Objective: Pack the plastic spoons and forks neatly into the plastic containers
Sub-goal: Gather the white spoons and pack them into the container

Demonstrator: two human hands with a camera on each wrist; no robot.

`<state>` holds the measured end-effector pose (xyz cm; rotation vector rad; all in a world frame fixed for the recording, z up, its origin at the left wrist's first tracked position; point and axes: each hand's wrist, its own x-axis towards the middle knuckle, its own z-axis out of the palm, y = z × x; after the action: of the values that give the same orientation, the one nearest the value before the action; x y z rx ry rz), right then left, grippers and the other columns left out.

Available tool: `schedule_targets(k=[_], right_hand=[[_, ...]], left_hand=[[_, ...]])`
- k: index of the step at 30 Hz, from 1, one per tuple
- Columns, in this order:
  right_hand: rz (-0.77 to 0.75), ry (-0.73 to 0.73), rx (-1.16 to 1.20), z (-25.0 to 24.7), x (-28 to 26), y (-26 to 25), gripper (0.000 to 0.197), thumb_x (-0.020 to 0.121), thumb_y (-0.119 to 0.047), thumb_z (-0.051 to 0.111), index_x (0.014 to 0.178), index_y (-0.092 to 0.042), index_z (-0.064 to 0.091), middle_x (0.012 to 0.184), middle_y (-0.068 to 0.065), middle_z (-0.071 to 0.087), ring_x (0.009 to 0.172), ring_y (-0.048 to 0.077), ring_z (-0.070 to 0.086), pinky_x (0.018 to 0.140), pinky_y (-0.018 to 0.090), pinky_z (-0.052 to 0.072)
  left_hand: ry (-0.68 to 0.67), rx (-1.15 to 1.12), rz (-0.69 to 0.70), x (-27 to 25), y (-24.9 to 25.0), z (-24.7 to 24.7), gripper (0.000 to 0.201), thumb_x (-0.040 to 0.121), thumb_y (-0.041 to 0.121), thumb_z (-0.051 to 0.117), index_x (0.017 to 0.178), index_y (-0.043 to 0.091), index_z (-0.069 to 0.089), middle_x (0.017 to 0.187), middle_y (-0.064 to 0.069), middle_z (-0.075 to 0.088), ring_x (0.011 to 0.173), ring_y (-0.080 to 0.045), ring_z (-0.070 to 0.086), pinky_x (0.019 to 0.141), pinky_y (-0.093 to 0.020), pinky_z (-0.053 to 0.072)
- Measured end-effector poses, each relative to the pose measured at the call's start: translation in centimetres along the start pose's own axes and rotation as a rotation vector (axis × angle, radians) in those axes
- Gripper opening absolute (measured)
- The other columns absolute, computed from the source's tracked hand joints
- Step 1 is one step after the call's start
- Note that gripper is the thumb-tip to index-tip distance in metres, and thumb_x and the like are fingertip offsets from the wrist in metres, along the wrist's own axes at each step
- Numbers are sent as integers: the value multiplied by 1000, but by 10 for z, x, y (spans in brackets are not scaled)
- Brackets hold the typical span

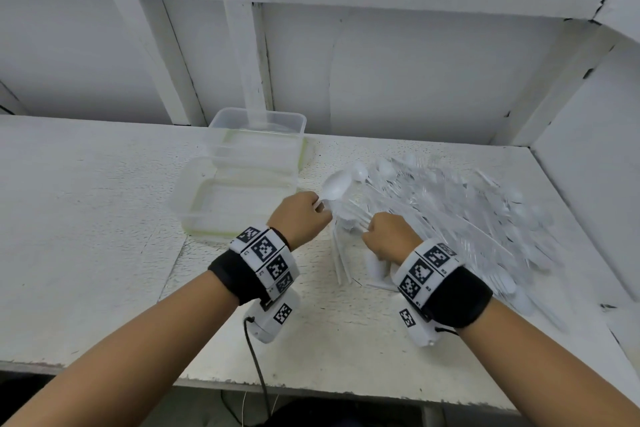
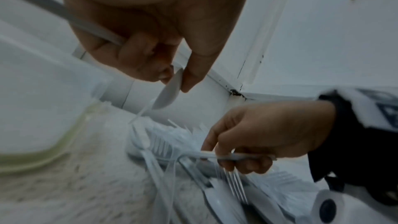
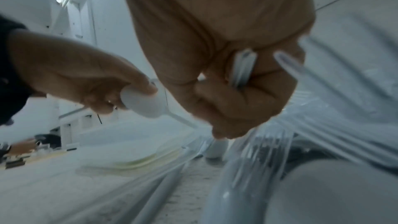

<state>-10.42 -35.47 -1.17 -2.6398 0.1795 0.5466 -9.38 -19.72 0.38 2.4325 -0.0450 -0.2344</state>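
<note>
1. The translucent cutlery pile (image 1: 460,215) blurs together on the right of the table (image 1: 86,218); single forks and spoons are hard to count, and both wrist views are smeared.
2. Two clear plastic containers (image 1: 239,191) with green-tinted rims sit left of the pile, one behind the other, near the white wall frame; neither plainly holds cutlery.
3. Left hand (image 1: 300,217): fingers (image 2: 189,77) pinch a white spoon (image 1: 335,188) by the bowl, just above the pile's left edge.
4. Right hand (image 1: 389,234): fingers (image 3: 232,105) are curled tight around a bundle of forks (image 2: 234,185), tines pointing down.
</note>
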Motion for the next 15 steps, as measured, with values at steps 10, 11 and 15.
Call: schedule_targets(k=[10,11,15], right_hand=[[-207,243,-449,1,-3,2,21,95,-18,49,110,-14,62,112,7,54,104,24,52,81,32,43],[-219,259,-463,-1,-3,2,21,94,-18,50,109,-14,64,111,5,57,103,24,53,81,32,43],[-238,250,-460,-12,-4,0,18,91,-11,52,100,-14,67,103,2,64,93,21,61,72,28,40]], left_hand=[[122,-111,113,-6,-3,-35,29,92,18,48,66,9,38,67,-10,32,60,-18,31,52,-27,20],[130,-146,109,-7,-4,-36,25,92,17,47,69,9,41,71,-11,36,63,-19,33,54,-27,22],[106,-394,54,-8,-6,-43,21,91,17,48,82,4,61,71,-6,50,54,-13,38,49,-20,31]])
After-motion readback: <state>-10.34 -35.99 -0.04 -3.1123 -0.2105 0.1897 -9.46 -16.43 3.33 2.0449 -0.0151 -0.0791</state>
